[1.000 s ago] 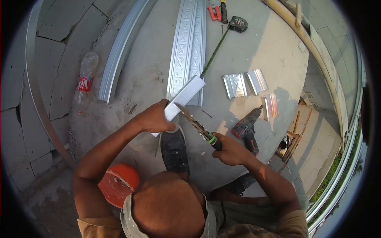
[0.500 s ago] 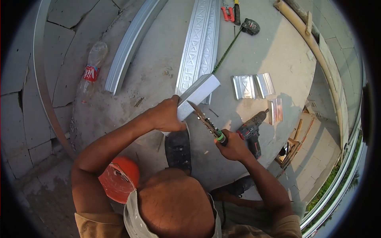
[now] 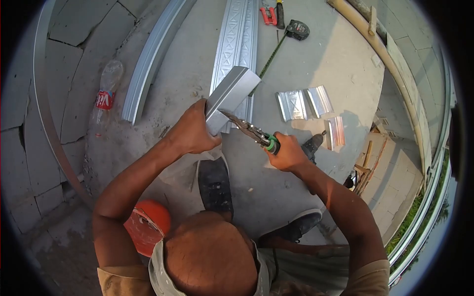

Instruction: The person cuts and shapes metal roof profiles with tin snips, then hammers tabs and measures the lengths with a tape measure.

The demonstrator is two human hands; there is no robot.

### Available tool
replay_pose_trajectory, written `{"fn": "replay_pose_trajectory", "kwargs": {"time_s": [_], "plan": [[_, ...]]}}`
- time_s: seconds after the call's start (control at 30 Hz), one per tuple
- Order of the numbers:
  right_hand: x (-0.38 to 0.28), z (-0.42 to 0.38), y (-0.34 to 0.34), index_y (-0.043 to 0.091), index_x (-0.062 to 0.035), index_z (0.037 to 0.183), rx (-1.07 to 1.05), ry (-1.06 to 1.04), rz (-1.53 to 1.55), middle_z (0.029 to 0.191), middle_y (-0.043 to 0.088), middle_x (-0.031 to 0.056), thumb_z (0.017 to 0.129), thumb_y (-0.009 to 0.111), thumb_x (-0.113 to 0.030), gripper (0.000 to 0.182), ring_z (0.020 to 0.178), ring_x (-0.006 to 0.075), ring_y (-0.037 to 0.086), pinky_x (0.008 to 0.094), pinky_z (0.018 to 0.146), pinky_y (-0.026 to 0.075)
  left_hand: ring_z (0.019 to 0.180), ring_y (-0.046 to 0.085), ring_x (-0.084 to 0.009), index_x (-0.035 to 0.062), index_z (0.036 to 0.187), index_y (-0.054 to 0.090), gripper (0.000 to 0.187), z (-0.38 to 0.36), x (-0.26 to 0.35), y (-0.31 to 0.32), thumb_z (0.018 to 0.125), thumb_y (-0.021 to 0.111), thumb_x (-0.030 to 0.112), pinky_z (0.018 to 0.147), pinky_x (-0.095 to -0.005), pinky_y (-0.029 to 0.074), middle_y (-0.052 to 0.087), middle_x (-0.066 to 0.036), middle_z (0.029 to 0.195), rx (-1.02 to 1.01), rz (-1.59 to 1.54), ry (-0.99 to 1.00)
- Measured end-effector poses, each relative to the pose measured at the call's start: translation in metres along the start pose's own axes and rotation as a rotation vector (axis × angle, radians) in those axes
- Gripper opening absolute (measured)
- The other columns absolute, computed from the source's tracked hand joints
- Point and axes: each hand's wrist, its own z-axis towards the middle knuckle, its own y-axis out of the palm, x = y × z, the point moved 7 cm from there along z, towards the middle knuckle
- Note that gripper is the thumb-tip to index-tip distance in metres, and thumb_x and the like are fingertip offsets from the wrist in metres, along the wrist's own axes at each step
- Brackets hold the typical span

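My left hand is wrapped round the lower end of a short metal channel piece, tilted up to the right. My right hand grips the green and black handles of metal snips. The tips of the snips are at the channel's right side, close to my left hand; whether the blades bite on the metal cannot be made out. Beyond the piece lie long patterned metal profiles. A tape measure has its green tape running down towards the piece.
A drill is partly behind my right hand, beside three short metal pieces. A curved-looking metal channel and a plastic bottle lie left. An orange hard hat is near my left forearm. Red-handled pliers lie at the top.
Both hands have moved up a little with the channel piece and snips. The piece is turned to show more of its ridged side. The view has shifted slightly.
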Motion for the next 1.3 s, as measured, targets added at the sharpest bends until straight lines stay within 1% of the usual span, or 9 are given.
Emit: {"fn": "replay_pose_trajectory", "kwargs": {"time_s": [0.23,0.33,0.4,0.43,0.6,0.67,0.73,0.8,1.3], "plan": [[-0.057,-0.002,-0.07,0.059,0.0052,0.101,0.006,0.001,-0.265,0.081,0.067,0.0261,0.08,0.072,-0.011,0.029,0.085,0.047,0.066,0.0478,0.073,0.052,0.111,0.064,-0.0396,-0.0148,0.135,0.043,0.084,0.006,-0.008,-0.017,0.067,0.079,0.016,0.098,-0.0399,0.05,0.064,-0.029,0.117,0.174,-0.23,0.108],[-0.09,-0.018,-0.089,0.055,0.006,0.121,0.116,-0.201,-0.263,0.099,0.067,0.0283,0.078,0.071,-0.009,0.047,0.097,0.046,0.065,0.0475,0.084,0.052,0.109,0.065,-0.0335,-0.0125,0.136,0.044,0.083,0.002,-0.03,0.006,0.067,0.079,0.017,0.097,-0.0376,0.05,0.065,-0.026,0.117,-0.025,-0.772,-0.079],[-0.072,-0.029,-0.057,0.045,0.0059,0.137,-0.675,0.303,0.064,0.122,0.059,0.0305,0.078,0.068,-0.008,0.065,0.111,0.0484,0.059,0.0486,0.098,0.048,0.109,0.064,-0.0281,-0.0028,0.133,0.051,0.073,-0.004,-0.023,0.017,0.066,0.074,0.013,0.095,-0.0357,0.05,0.065,-0.015,0.114,-0.124,-0.744,-0.126],[-0.065,-0.035,-0.052,0.045,0.0059,0.137,-0.677,0.302,0.06,0.122,0.059,0.0305,0.078,0.068,-0.008,0.065,0.111,0.0484,0.059,0.0486,0.098,0.048,0.112,0.064,-0.0288,-0.0034,0.133,0.051,0.073,-0.006,-0.017,0.008,0.067,0.075,0.014,0.097,-0.0355,0.05,0.065,-0.017,0.118,-0.033,-0.401,-0.089],[-0.055,-0.06,-0.054,0.047,0.0033,0.138,0.02,-0.172,-0.187,0.102,0.065,0.0213,0.077,0.066,-0.007,0.065,0.093,0.0357,0.067,0.0408,0.085,0.052,0.107,0.067,-0.0339,-0.0064,0.135,0.048,0.074,-0.011,-0.011,0.0,0.067,0.071,0.013,0.095,-0.0375,0.051,0.063,-0.023,0.12,0.105,-0.394,-0.072],[-0.04,-0.063,-0.043,0.047,0.0039,0.138,-0.257,0.027,0.038,0.099,0.067,0.0219,0.076,0.066,-0.007,0.066,0.093,0.0373,0.067,0.0422,0.083,0.052,0.105,0.068,-0.0299,-0.005,0.136,0.048,0.075,-0.016,-0.001,0.019,0.067,0.069,0.011,0.093,-0.0374,0.052,0.063,-0.023,0.122,-0.521,-1.743,-0.253],[-0.029,-0.074,-0.024,0.047,0.0044,0.139,-0.522,0.226,0.273,0.096,0.068,0.0226,0.076,0.067,-0.007,0.067,0.092,0.0388,0.068,0.0436,0.082,0.052,0.102,0.068,-0.0236,-0.0025,0.133,0.053,0.071,-0.011,-0.012,0.006,0.066,0.068,0.014,0.09,-0.0365,0.053,0.065,-0.018,0.121,-0.486,-1.748,-0.251],[-0.015,-0.081,-0.019,0.047,0.007,0.136,-0.417,0.246,0.142,0.098,0.068,0.0285,0.077,0.067,-0.01,0.064,0.098,0.0475,0.065,0.048,0.084,0.051,0.101,0.066,-0.0207,-0.0017,0.127,0.059,0.065,0.0,-0.045,-0.013,0.066,0.069,0.018,0.09,-0.035,0.052,0.068,-0.012,0.113,-0.215,-0.73,-0.082],[-0.035,-0.058,0.041,0.056,0.014,0.102,-0.387,0.304,0.104,0.098,0.066,0.0364,0.081,0.062,-0.022,0.042,0.099,0.0507,0.064,0.0498,0.088,0.052,0.112,0.06,-0.0244,-0.0033,0.138,0.052,0.079,0.013,-0.054,0.027,0.066,0.076,0.019,0.1,-0.0355,0.046,0.064,-0.015,0.123,-0.421,-0.422,-0.173]]}}
